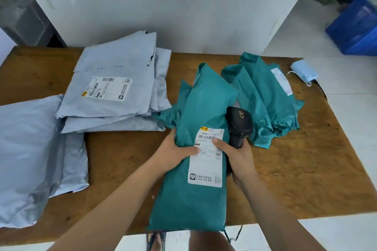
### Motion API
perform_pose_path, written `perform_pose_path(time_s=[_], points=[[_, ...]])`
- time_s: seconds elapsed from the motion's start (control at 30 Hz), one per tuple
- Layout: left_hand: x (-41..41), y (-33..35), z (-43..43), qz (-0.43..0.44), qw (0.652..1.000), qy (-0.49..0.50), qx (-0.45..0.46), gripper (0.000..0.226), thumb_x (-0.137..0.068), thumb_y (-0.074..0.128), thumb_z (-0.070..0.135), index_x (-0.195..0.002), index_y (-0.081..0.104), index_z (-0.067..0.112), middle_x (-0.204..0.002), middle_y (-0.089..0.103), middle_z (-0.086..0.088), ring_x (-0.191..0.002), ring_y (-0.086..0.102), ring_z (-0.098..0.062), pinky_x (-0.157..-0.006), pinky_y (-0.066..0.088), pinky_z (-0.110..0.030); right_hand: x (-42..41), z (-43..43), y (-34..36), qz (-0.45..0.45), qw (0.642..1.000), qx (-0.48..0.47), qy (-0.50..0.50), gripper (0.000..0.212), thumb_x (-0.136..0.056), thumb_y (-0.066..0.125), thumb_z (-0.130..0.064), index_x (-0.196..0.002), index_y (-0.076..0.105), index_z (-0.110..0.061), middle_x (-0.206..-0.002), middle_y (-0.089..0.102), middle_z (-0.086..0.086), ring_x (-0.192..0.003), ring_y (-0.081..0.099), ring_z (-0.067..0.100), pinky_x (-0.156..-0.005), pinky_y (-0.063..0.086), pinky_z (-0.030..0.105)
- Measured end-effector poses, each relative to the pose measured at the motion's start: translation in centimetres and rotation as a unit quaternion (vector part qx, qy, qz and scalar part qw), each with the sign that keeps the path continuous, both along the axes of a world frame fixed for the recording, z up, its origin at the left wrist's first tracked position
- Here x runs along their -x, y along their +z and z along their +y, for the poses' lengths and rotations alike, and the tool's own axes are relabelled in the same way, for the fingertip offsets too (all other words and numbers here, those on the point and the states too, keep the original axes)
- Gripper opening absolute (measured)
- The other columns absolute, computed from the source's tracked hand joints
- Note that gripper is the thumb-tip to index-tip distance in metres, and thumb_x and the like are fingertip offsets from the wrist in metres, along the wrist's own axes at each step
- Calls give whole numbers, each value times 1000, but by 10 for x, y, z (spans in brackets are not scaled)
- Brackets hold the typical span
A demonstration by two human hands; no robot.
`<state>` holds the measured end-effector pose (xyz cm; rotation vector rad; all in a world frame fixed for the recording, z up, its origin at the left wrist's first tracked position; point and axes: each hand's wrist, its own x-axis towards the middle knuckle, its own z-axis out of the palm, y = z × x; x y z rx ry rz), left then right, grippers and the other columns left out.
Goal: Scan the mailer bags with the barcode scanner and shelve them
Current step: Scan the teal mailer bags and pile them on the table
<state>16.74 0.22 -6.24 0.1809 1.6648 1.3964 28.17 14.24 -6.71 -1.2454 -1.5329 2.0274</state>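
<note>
A long teal mailer bag (195, 108) lies lengthwise on the wooden table (306, 169), its white shipping label (207, 169) facing up. My left hand (175, 153) grips the bag's left edge with the thumb across the label. My right hand (237, 157) holds the black barcode scanner (238, 122) by its handle against the bag's right edge, thumb resting on the label. More teal mailer bags (265, 96) are heaped just right of the scanner.
Grey mailer bags (114, 87) are stacked at the back left, and a puffy grey one (26, 149) fills the left edge. A blue face mask (304, 73) lies at the table's far right corner. A white wall stands behind; a blue crate (355, 28) sits on the floor.
</note>
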Motion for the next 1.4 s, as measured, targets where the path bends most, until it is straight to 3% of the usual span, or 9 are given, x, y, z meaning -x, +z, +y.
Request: perform_pose_path(time_s=[0.2,0.37,0.67,0.93,1.07,1.17,1.23,1.33,1.4], points=[[34,23,78,36,998,12,-41,44,-79,66,-9,-113,51,15,-98,67,6,-76,68,0,-65,55,-14,48,74,23,35,996,-80,5,36,-73,79,1,-94,59,-21,-96,71,-7,-78,69,-1,-70,58,19],[60,38,116,22,996,64,-62,45,-81,67,-2,-124,54,4,-114,69,-13,-97,69,-27,-84,57,-35,83,103,30,58,992,-107,-12,40,-73,79,-2,-104,60,-17,-106,71,1,-96,70,15,-81,58,33],[131,19,123,139,981,128,38,59,-74,78,33,-123,55,11,-117,67,0,-103,66,-16,-92,52,-34,156,112,6,-16,986,-157,49,50,-68,78,-15,-113,56,-12,-107,69,4,-96,67,23,-85,55,40],[113,-47,136,596,711,-8,373,81,-81,70,15,-146,23,0,-140,34,-38,-123,46,-51,-97,45,-51,136,96,-25,-152,974,-100,139,17,-82,64,-13,-90,49,-15,-91,61,12,-53,55,25,-39,44,23],[110,-43,144,562,706,-53,427,68,-92,43,7,-152,10,10,-153,4,-34,-143,12,-46,-114,18,-57,98,99,9,-130,957,-227,128,22,-77,66,-21,-94,55,-15,-75,60,-1,-73,62,29,-66,57,43],[99,-24,158,652,676,-40,342,71,-71,55,-1,-140,39,3,-144,30,-36,-135,30,-50,-111,21,-58,66,111,36,-150,941,-277,120,18,-77,65,-23,-88,52,-18,-72,58,-2,-71,61,26,-67,55,44],[78,-16,175,662,720,-26,206,57,-63,49,-1,-119,56,1,-123,54,-28,-111,55,-46,-100,42,-45,46,125,43,-194,932,-281,120,19,-71,64,-25,-79,52,-12,-74,57,9,-68,58,29,-65,55,45],[39,-15,201,272,953,-12,134,24,-74,41,1,-90,59,5,-99,61,-23,-97,60,-36,-89,48,-42,30,143,37,-255,932,-204,155,16,-71,63,-21,-74,51,-12,-73,54,13,-57,60,30,-51,53,32],[16,-36,209,60,988,-8,145,18,-85,44,7,-69,48,15,-81,58,-16,-91,60,-33,-90,52,-49,24,144,28,-274,931,-144,195,11,-77,63,-12,-76,52,-8,-62,53,10,-42,54,21,-43,46,26]])
